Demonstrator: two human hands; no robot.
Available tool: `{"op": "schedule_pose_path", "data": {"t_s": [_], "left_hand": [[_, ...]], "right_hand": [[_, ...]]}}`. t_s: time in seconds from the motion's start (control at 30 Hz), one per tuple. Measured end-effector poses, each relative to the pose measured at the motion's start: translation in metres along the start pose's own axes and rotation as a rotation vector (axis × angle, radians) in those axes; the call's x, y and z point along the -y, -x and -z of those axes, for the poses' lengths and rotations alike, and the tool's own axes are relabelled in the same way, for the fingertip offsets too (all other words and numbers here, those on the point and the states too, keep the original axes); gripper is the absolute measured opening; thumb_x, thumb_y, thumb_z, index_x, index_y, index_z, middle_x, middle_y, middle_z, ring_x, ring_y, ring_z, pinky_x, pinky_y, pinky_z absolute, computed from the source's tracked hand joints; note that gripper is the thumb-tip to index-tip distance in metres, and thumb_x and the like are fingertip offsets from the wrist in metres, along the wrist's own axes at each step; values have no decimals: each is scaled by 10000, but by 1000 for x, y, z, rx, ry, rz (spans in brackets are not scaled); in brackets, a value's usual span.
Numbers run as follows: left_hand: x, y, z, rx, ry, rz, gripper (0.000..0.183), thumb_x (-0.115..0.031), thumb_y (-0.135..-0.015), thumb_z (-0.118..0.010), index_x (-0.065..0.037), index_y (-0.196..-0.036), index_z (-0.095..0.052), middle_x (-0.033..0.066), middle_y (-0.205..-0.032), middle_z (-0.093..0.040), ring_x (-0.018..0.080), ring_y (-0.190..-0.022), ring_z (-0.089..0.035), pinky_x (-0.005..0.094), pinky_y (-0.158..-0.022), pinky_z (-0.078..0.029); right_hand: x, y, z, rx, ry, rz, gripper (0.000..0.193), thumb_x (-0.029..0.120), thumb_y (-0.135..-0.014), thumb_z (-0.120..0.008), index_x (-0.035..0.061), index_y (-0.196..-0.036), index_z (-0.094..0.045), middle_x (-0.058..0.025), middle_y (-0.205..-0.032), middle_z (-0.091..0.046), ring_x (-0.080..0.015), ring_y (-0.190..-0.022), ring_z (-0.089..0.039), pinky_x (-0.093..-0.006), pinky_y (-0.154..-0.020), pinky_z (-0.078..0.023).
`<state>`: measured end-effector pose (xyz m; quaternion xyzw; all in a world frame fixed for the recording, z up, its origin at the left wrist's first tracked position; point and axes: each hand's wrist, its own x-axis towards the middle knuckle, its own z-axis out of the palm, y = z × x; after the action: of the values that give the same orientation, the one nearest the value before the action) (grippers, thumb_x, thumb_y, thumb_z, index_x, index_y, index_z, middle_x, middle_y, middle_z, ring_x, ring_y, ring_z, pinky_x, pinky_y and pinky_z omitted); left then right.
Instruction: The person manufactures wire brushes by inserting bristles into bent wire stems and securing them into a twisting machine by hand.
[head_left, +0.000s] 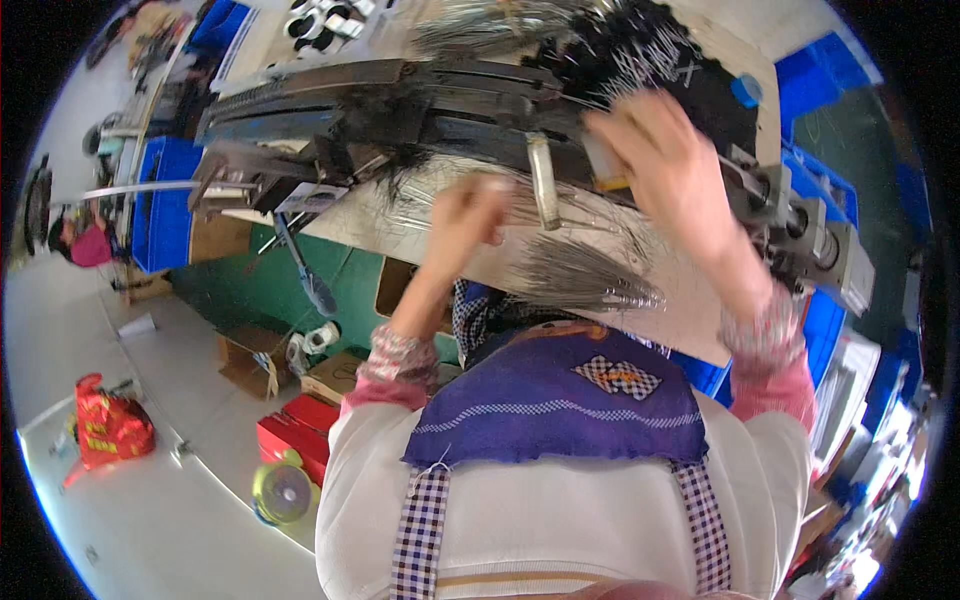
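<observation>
My left hand (468, 218) is raised over the bench in front of the long dark metal machine (470, 105). Its fingers are curled closed; whatever they hold, if anything, is too blurred to make out. My right hand (668, 155) reaches over the machine's right part, near a pile of black pieces with thin metal wires (640, 55). Motion smears its fingers, so its grip is unclear. Between the hands, a pale lever handle (542, 180) points down toward me. A fanned bundle of thin metal wires (585, 275) lies on the bench close to my apron.
Loose wires scatter over the wooden benchtop (690, 318). Metal machine blocks (810, 235) stand at the right, near blue bins (825, 75). A blue cap (746, 91) sits at the far right. Below left are a cardboard box (250, 360) and a red bag (110, 425).
</observation>
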<state>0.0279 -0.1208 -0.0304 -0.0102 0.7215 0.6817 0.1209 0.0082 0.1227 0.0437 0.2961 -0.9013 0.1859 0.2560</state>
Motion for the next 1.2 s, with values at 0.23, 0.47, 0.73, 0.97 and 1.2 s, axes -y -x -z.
{"op": "schedule_pose_path", "data": {"t_s": [0.23,0.47,0.73,0.97,1.2], "left_hand": [[19,-2,101,-524,472,124,365,-323,-959,-547,28,-981,-646,-8,-536,-465,61,-380,-317,238,-362,-203],[41,-17,94,-539,378,-40,287,-264,-965,-535,-2,-891,-624,-9,-535,-453,58,-376,-310,242,-350,-193],[-49,13,-65,157,559,-102,241,-236,-999,-476,-43,-865,-531,-44,-583,-379,33,-448,-327,206,-373,-252],[-52,-40,-127,406,543,302,281,-290,-964,-534,-52,-814,-531,-58,-586,-368,59,-421,-309,246,-396,-211],[-48,-39,-123,145,583,167,274,-298,-983,-506,-71,-830,-524,-43,-591,-385,78,-415,-337,252,-408,-261]], "right_hand": [[-29,56,-55,276,44,-370,220,22,-741,-641,50,-940,-551,-93,-939,-534,-291,-874,-618,-374,-690,-557],[-31,82,-20,315,-158,-307,155,30,-775,-626,7,-861,-499,-135,-853,-524,-347,-835,-570,-414,-682,-483],[-2,97,74,443,-446,-522,127,-23,-750,-612,-21,-857,-543,-139,-756,-555,-259,-682,-593,-352,-627,-471],[-9,97,74,593,-520,-354,104,19,-772,-619,7,-872,-593,-107,-806,-642,-288,-735,-632,-319,-669,-497],[-25,21,81,12,-260,-414,166,83,-895,-574,19,-1034,-637,-125,-973,-676,-242,-882,-670,-312,-763,-510]]}}
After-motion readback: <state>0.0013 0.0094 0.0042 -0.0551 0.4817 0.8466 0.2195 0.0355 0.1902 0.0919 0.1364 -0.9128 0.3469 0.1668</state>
